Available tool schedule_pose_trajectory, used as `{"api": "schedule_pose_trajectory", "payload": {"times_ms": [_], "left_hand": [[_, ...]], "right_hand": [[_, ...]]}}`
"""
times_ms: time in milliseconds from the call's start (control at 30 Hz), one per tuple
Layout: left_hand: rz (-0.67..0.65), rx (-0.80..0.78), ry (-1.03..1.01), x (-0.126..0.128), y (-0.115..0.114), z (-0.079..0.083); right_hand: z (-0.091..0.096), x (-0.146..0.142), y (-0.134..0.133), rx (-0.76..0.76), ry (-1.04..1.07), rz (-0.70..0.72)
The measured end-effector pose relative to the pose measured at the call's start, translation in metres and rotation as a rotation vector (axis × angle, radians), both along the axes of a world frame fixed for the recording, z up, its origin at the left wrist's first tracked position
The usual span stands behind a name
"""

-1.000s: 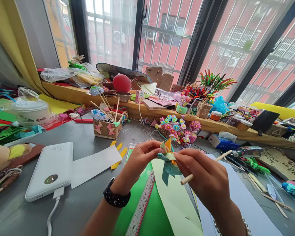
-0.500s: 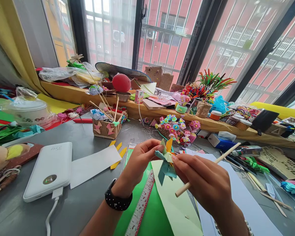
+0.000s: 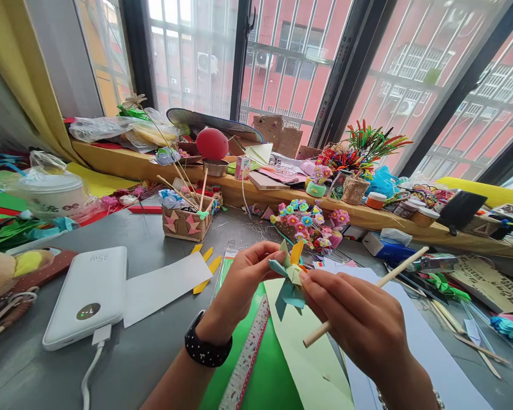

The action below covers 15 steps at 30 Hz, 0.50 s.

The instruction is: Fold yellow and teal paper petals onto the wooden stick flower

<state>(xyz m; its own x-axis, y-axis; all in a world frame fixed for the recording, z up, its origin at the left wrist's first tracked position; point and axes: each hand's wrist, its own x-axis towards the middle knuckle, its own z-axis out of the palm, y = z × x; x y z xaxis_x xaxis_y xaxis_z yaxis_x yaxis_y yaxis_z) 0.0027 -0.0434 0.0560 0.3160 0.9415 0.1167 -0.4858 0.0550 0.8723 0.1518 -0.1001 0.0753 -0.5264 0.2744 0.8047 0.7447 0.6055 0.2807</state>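
A small paper pinwheel (image 3: 289, 272) with teal, pale green and orange blades is held above the table between both hands. My left hand (image 3: 243, 282), with a black watch at the wrist, pinches the pinwheel's left side. My right hand (image 3: 359, 322) pinches its right side and also grips a wooden stick (image 3: 404, 266) that runs diagonally through the palm, its lower end (image 3: 312, 339) poking out toward me. Under the hands lie a green sheet (image 3: 265, 364), a pale green sheet (image 3: 308, 347) and a patterned ruler (image 3: 248, 359).
A white power bank (image 3: 88, 293) with its cable lies at left beside a white paper (image 3: 165, 287) and yellow strips. A cardboard box with sticks (image 3: 187, 221), paper flowers (image 3: 308, 222) and a cluttered window ledge (image 3: 239, 188) stand behind. White sheets (image 3: 423, 341) and loose sticks lie at right.
The wooden stick in my right hand has tilted and slid, its far end now higher and farther right. The pinwheel has turned slightly between the fingers.
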Motion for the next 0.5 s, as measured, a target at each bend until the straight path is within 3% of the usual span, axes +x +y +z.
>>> {"api": "schedule_pose_trajectory", "payload": {"times_ms": [500], "left_hand": [[-0.032, 0.003, -0.018, -0.0007, 0.0018, -0.0032]], "right_hand": [[0.0, 0.0012, 0.0003, -0.027, 0.026, 0.024]]}}
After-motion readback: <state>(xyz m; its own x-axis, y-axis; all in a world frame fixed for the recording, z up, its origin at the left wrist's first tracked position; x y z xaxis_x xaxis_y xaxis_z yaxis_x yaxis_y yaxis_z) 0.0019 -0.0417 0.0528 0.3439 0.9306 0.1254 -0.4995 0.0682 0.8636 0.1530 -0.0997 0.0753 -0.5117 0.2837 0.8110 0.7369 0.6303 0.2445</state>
